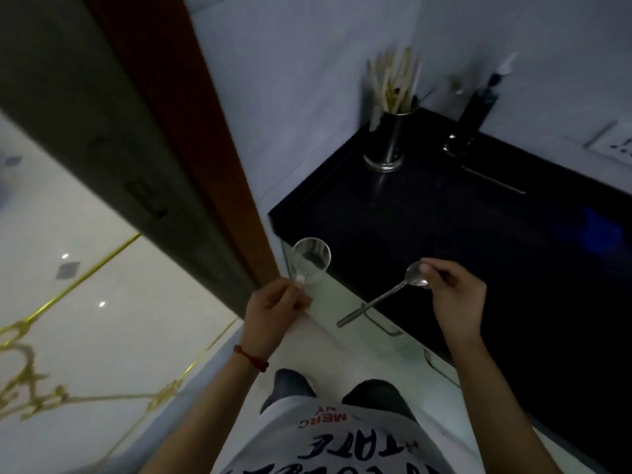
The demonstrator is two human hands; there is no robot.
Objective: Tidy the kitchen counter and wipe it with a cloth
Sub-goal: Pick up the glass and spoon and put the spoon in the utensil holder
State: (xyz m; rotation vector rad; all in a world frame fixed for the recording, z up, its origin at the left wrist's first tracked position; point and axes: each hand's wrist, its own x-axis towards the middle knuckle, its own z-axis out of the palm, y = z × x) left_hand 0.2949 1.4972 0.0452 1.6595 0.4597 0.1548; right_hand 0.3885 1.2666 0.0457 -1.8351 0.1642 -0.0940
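My left hand (275, 307) grips a clear drinking glass (311, 263) by its base, tilted with its mouth facing up toward me, just off the near left corner of the black counter (427, 227). My right hand (456, 295) pinches a metal spoon (383, 299) at its bowl end. The spoon's handle points down-left over the counter's front edge. No cloth is in view.
A steel utensil holder (388, 142) full of pale sticks and cutlery stands in the far counter corner by the wall. A dark bottle-like object (470, 121) and a long metal utensil (492, 179) lie further right. A doorframe (191, 138) stands close on the left. Cabinet handles (383, 325) sit below the counter edge.
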